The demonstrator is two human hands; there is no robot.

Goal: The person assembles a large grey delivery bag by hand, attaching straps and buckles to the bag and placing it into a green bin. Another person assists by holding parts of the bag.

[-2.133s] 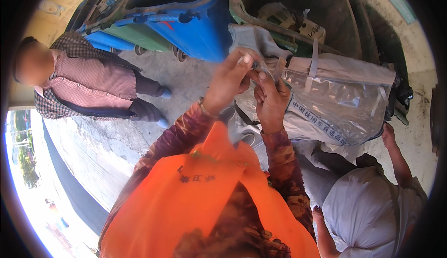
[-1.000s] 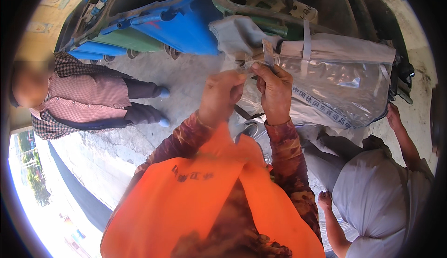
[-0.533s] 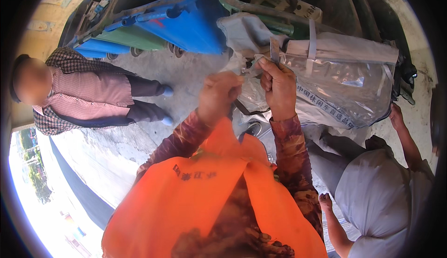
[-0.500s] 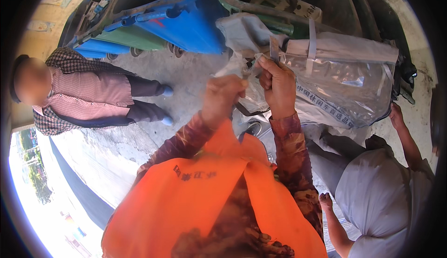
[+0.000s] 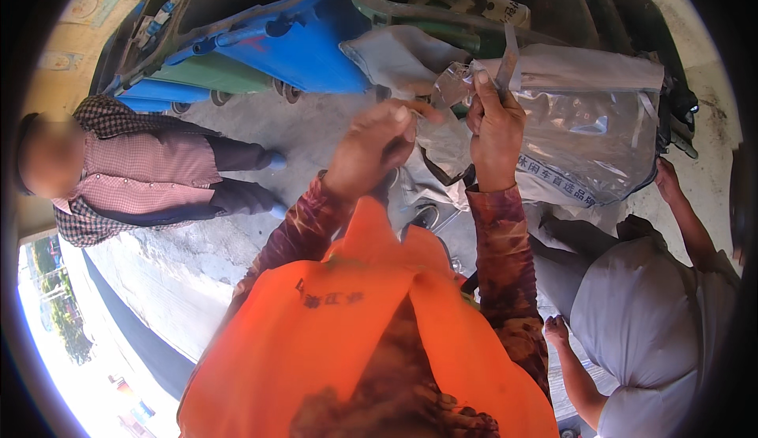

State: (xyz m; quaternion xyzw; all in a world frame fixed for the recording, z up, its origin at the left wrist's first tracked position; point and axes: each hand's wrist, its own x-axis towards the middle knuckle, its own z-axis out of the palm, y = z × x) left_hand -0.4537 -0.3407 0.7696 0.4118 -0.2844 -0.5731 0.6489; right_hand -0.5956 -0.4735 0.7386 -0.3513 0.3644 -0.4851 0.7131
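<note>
A grey cover with a large clear plastic panel (image 5: 588,134) hangs in front of me to the right. My right hand (image 5: 496,134) is closed on a corner of the clear plastic, thumb uppermost, beside a pale strap (image 5: 508,59). Just left of it is my left hand (image 5: 373,150), its fingers bent and one forefinger pointing toward the plastic. Slight blur hides what those fingers pinch, if anything. Below the hands hangs a loose fold of the cover with a dark edge (image 5: 438,168).
Blue wheeled bins (image 5: 308,59) and a green one (image 5: 225,71) stand along the far side. A person in a checked jacket (image 5: 150,157) stands at left. At right, a person in grey (image 5: 643,319) has a hand (image 5: 668,179) at the cover's lower edge.
My right hand has moved a little to the right with the plastic corner. The left hand has drawn apart from it, and its forefinger now stretches out. The view has shifted slightly.
</note>
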